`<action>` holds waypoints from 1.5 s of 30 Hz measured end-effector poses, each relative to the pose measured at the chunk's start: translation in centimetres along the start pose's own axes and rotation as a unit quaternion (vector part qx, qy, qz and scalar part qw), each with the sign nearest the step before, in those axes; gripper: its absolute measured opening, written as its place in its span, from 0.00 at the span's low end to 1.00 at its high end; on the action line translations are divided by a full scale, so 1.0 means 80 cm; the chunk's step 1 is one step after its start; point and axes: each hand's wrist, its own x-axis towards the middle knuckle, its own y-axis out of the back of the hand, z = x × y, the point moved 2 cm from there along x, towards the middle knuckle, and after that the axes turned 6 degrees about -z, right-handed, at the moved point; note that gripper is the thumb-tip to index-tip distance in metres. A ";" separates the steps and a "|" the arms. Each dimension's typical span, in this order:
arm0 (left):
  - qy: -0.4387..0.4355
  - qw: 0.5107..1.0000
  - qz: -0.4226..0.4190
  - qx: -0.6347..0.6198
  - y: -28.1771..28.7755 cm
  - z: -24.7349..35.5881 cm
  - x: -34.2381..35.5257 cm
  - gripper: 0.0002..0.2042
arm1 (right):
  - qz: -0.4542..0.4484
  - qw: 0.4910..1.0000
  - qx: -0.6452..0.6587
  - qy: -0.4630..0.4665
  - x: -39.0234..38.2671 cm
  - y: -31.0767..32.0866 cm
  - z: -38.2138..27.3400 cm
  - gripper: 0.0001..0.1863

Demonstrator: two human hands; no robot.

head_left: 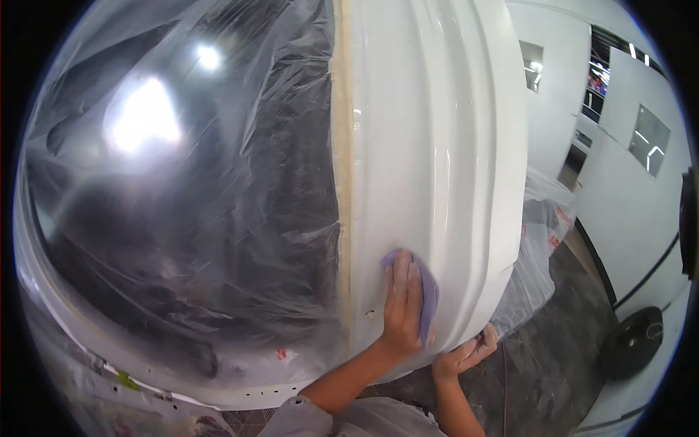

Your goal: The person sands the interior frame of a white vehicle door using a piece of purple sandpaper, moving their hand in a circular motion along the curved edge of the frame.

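Observation:
My left hand (400, 302) presses a purple pad or cloth (427, 309) flat against the glossy white ribbed panel (386, 146), its fingers together over it. Lower to the right, my right hand (467, 352) grips the bottom edge of that panel with curled fingers. Left of the panel, crumpled clear plastic sheeting (204, 204) covers a large dark, reflective surface, bordered by a vertical strip of beige masking tape (344, 175).
Loose plastic sheeting (539, 262) hangs behind the panel on the right, above a dark floor (553, 371). White wall panels (619, 218) with small windows stand farther right, and a round black object (630, 342) sits at the lower right.

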 end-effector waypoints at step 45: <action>-0.084 0.878 -0.071 0.466 0.091 -0.002 0.192 0.30 | -0.013 0.993 0.110 0.026 0.010 0.009 -0.006 0.17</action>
